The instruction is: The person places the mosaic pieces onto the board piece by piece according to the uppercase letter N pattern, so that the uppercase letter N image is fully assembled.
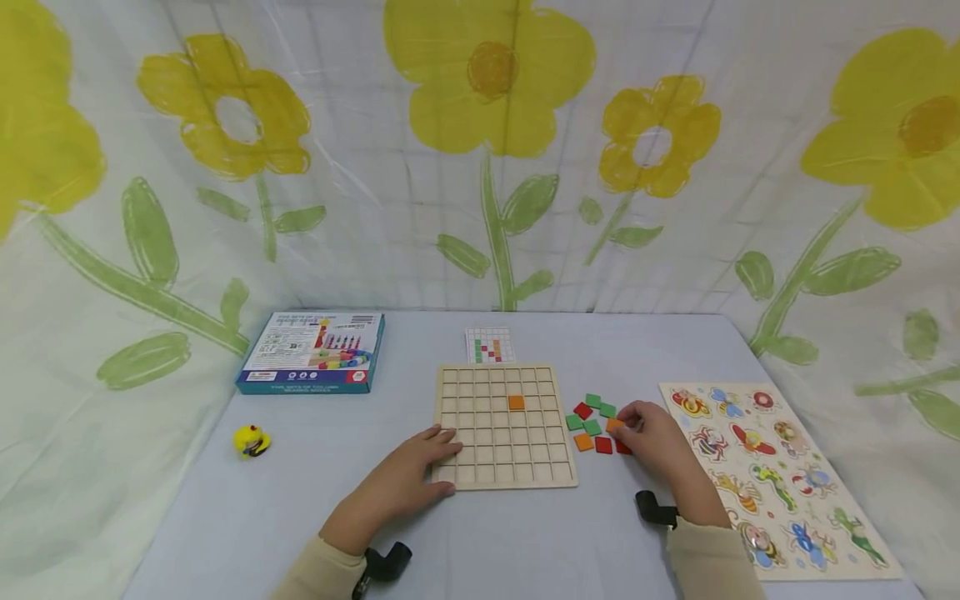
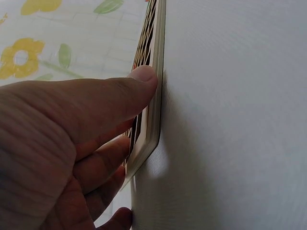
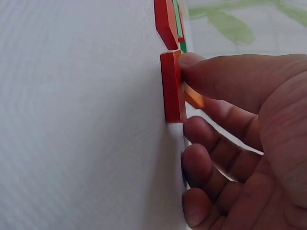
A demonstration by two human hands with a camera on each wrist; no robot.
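A square wooden grid board (image 1: 495,477) lies on the table with one orange tile (image 1: 516,402) in a cell of its upper half. My left hand (image 1: 408,479) rests at the board's left side, fingertips over that edge. Its thumb (image 2: 141,74) touches the board's near edge. To the right of the board, my right hand (image 1: 656,437) pinches an orange tile (image 3: 194,98) between thumb and index finger. Right beside the thumb stands a red tile (image 3: 171,86). Several loose green, red and orange tiles, including a green tile (image 1: 592,427), lie between the board and this hand.
Behind the board is a pattern card (image 1: 489,345) with coloured squares. A puzzle box (image 1: 311,353) lies at the back left, a small yellow toy (image 1: 251,441) in front of it. On the right, an insect picture board (image 1: 780,483) reaches under the right forearm.
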